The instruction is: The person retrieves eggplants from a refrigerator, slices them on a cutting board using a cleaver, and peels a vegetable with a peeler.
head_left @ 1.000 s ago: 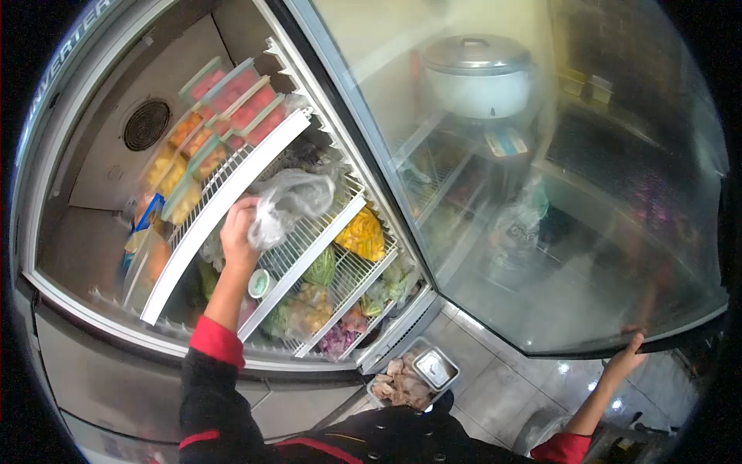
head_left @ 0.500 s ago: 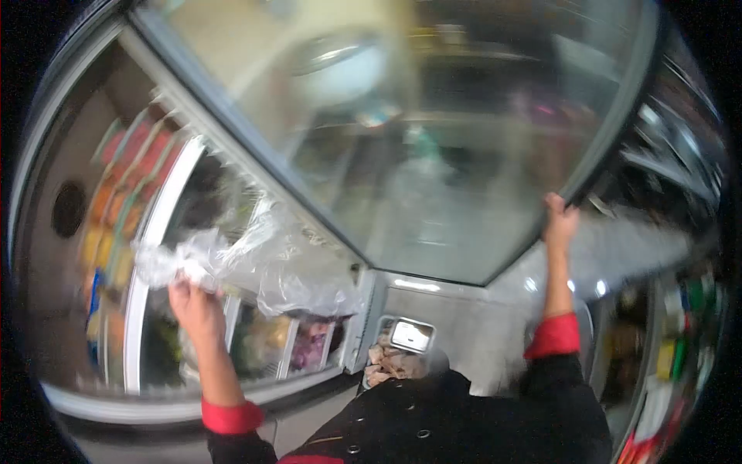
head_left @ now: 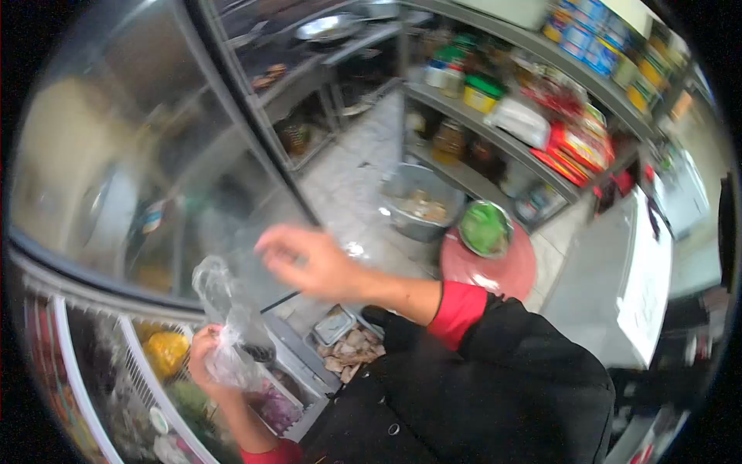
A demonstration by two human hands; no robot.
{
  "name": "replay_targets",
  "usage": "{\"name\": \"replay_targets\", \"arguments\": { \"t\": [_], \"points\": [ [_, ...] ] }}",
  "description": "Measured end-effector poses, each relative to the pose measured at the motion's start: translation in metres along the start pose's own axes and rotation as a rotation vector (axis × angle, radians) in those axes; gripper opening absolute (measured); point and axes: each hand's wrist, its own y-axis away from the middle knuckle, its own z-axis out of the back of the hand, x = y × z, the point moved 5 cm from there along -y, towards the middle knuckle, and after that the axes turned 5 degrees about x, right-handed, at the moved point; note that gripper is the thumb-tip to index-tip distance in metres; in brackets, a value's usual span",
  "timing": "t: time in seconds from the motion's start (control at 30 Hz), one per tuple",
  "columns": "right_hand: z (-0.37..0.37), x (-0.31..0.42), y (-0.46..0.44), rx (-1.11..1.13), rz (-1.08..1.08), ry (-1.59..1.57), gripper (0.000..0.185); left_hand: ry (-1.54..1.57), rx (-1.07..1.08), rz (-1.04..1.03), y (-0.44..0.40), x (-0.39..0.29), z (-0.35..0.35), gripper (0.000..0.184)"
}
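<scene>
A crumpled clear plastic bag [head_left: 234,359] is gripped in my left hand [head_left: 207,362], in front of the open fridge's lower shelves. The bag's upper part stands loosely above my fingers. My right hand [head_left: 305,261] is in the air to the right of the bag, blurred, its fingers apart and holding nothing. The glass door [head_left: 166,166] stands open behind both hands. On the fridge shelves are a yellow bag [head_left: 167,353] and purple food [head_left: 280,408]. Below my right hand, a tray of raw meat pieces [head_left: 352,352] sits by my body, with a metal container [head_left: 335,325] at its edge.
A grey tub [head_left: 421,220] and a green-filled bowl [head_left: 485,230] on a round red surface [head_left: 456,267] are on the right. Metal shelves [head_left: 487,127] hold bottles and packets farther back. A white chest-like appliance [head_left: 610,278] stands at the right.
The view has swung right. My right hand has let go of the door's edge and moved left toward the bag. My left hand still holds the bag, now bunched up, not stretched out.
</scene>
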Motion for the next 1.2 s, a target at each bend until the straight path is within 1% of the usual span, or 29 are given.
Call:
{"name": "replay_targets", "arguments": {
  "t": [0.03, 0.07, 0.1, 0.17, 0.2, 0.27, 0.3, 0.37, 0.4, 0.43, 0.47, 0.5, 0.57, 0.63, 0.67, 0.7, 0.73, 0.77, 0.8, 0.83, 0.9, 0.93, 0.97, 1.03, 1.07, 1.1, 1.13, 1.17, 1.2],
  "points": [
    [-0.012, 0.023, 0.024, 0.045, 0.101, 0.048, 0.024, 0.098, 0.088, 0.036, 0.007, 0.001, -0.02, 0.012],
    [-0.024, 0.04, 0.049, 0.1, 0.202, 0.099, 0.018, 0.182, 0.067, 0.006, 0.017, -0.011, -0.041, 0.01],
    [-0.025, 0.048, 0.07, 0.061, 0.185, 0.139, 0.018, 0.228, 0.101, -0.008, 0.028, -0.018, -0.058, 0.01],
    [-0.037, 0.051, 0.098, 0.232, -0.065, -0.059, 0.014, 0.4, 0.039, 0.154, 0.053, -0.017, -0.075, 0.014],
    [-0.035, 0.059, 0.111, 0.22, -0.062, -0.036, 0.014, 0.483, 0.056, 0.187, 0.06, -0.023, -0.082, 0.017],
    [-0.026, 0.067, 0.135, 0.228, -0.196, 0.093, 0.016, 0.563, 0.088, 0.176, 0.075, -0.038, -0.094, 0.016],
    [-0.021, 0.075, 0.142, 0.216, -0.195, 0.106, 0.016, 0.621, 0.121, 0.185, 0.078, -0.048, -0.102, 0.015],
    [-0.016, 0.086, 0.163, 0.222, -0.241, 0.217, 0.015, 0.63, 0.142, 0.194, 0.085, -0.07, -0.11, 0.011],
    [-0.014, 0.084, 0.172, 0.206, -0.242, 0.22, 0.015, 0.542, 0.134, 0.161, 0.088, -0.079, -0.114, 0.01],
    [-0.012, 0.09, 0.179, 0.143, -0.038, 0.291, 0.013, 0.455, 0.123, 0.129, 0.091, -0.088, -0.118, 0.012],
    [-0.01, 0.097, 0.188, 0.083, 0.168, 0.363, 0.012, 0.462, 0.134, 0.124, 0.093, -0.099, -0.123, 0.012],
    [-0.007, 0.104, 0.197, 0.072, 0.168, 0.371, 0.012, 0.422, 0.143, 0.07, 0.093, -0.113, -0.127, 0.015],
    [-0.002, 0.11, 0.212, 0.118, 0.014, 0.196, 0.01, 0.387, 0.16, 0.005, 0.096, -0.135, -0.137, 0.018],
    [0.007, 0.116, 0.232, 0.091, 0.038, 0.192, 0.008, 0.326, 0.219, -0.071, 0.101, -0.156, -0.15, 0.02],
    [0.012, 0.113, 0.243, 0.053, -0.053, 0.235, 0.009, 0.395, 0.203, -0.008, 0.107, -0.16, -0.16, 0.018],
    [0.021, 0.112, 0.254, 0.017, -0.144, 0.278, 0.009, 0.399, 0.207, -0.016, 0.112, -0.168, -0.17, 0.018],
    [0.03, 0.115, 0.264, 0.01, -0.141, 0.282, 0.009, 0.479, 0.242, 0.028, 0.116, -0.175, -0.181, 0.017],
    [0.04, 0.115, 0.277, -0.004, -0.222, 0.315, 0.01, 0.558, 0.277, 0.074, 0.122, -0.182, -0.192, 0.016],
    [0.051, 0.119, 0.291, -0.017, -0.305, 0.347, 0.011, 0.489, 0.298, 0.055, 0.128, -0.192, -0.203, 0.012],
    [0.063, 0.127, 0.304, -0.021, -0.303, 0.349, 0.011, 0.491, 0.3, 0.051, 0.134, -0.202, -0.215, 0.012],
    [0.092, 0.136, 0.333, 0.009, -0.465, 0.351, 0.016, 0.68, 0.356, 0.241, 0.147, -0.218, -0.246, 0.009],
    [0.106, 0.136, 0.346, 0.039, -0.536, 0.374, 0.021, 0.655, 0.418, 0.228, 0.153, -0.237, -0.261, 0.008],
    [0.12, 0.142, 0.36, 0.033, -0.534, 0.368, 0.021, 0.65, 0.426, 0.226, 0.158, -0.25, -0.275, 0.008],
    [0.151, 0.154, 0.395, -0.106, -0.587, 0.468, 0.03, 1.049, 0.445, 0.546, 0.174, -0.267, -0.312, 0.007],
    [0.166, 0.154, 0.414, -0.137, -0.55, 0.438, 0.035, 1.035, 0.451, 0.558, 0.179, -0.282, -0.325, 0.007],
    [0.179, 0.153, 0.433, -0.159, -0.514, 0.406, 0.04, 1.055, 0.537, 0.5, 0.183, -0.304, -0.34, 0.007],
    [0.192, 0.159, 0.453, -0.214, -0.496, 0.461, 0.044, 1.069, 0.622, 0.443, 0.186, -0.323, -0.35, 0.007],
    [0.203, 0.165, 0.473, -0.267, -0.475, 0.52, 0.048, 1.052, 0.614, 0.457, 0.19, -0.333, -0.361, 0.007],
    [0.208, 0.169, 0.491, -0.26, -0.472, 0.504, 0.048, 1.174, 0.695, 0.433, 0.194, -0.345, -0.375, 0.007]
  ]
}}
